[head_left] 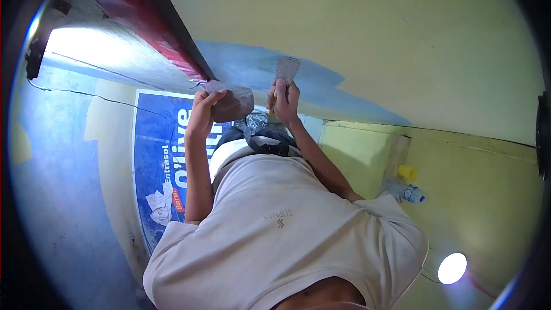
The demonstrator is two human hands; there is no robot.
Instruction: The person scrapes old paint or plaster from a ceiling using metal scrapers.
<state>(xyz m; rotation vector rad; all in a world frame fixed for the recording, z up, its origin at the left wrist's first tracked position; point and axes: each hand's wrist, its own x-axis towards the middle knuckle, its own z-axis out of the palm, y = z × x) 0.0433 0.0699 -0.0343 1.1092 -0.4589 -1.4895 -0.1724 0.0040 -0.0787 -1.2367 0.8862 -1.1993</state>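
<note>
My left hand is closed on a flat grey-brown plate with rounded corners, thumb over its near edge. What exactly this plate is, I cannot tell. In my right hand is a putty knife, gripped by its yellow handle with the thumb against the broad, smeared blade. The blade points away from me, overlapping a blue patch on the yellow-green wall. Plate and knife are held a short way apart.
A dark-edged red strip runs along the upper left. Below it hangs a blue printed banner. To the right are a plastic bottle, a yellow cup and a lit lamp. A thin cable crosses the left wall.
</note>
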